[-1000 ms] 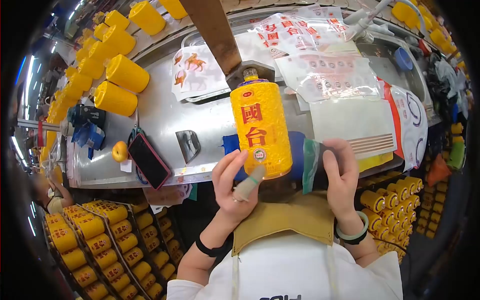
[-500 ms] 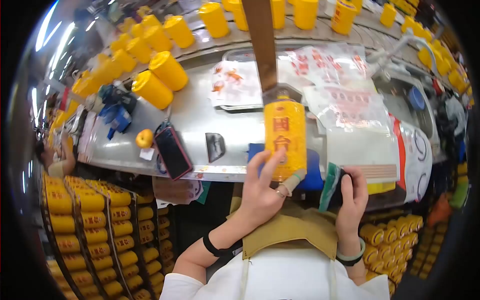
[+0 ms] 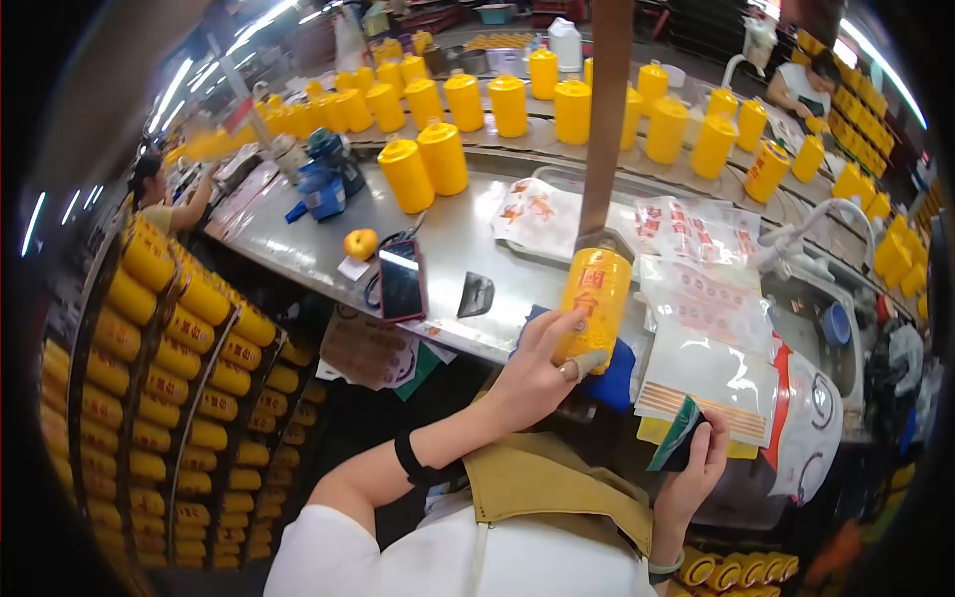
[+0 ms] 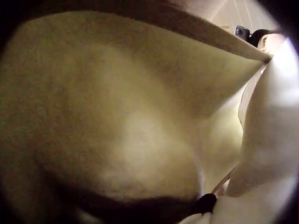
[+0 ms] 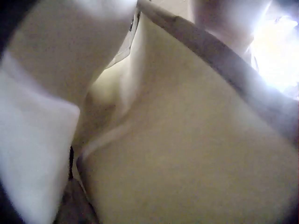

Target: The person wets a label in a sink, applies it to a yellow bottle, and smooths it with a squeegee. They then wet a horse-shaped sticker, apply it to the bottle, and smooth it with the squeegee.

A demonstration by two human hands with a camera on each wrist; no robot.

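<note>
A yellow bottle (image 3: 595, 298) with red characters leans over a blue cloth (image 3: 619, 378), its neck end by the bracket of a brown post (image 3: 602, 129). My left hand (image 3: 532, 383) rests on the lower part of the bottle, its fingers laid along the face. A pale finger cot (image 3: 589, 363) covers the thumb, which lies against the bottom end. To the right, my right hand (image 3: 699, 468) pinches a flat black piece with a green edge (image 3: 686, 438). Both wrist views show mostly tan apron (image 4: 140, 126) and sleeve; neither hand's fingers appear there.
Printed transfer sheets (image 3: 696, 289) lie right of the bottle, beside a sink (image 3: 821, 318). A phone (image 3: 402, 281), a dark curved plate (image 3: 476, 296) and an apple (image 3: 360, 243) are at left. Yellow bottles line the back; racks of bottles (image 3: 169, 398) stand below left. Other people work farther off.
The head view has tilted up and turned, showing more of the room. My left fingers have moved higher onto the bottle's face. The right hand keeps the black-and-green piece, now farther from the bottle.
</note>
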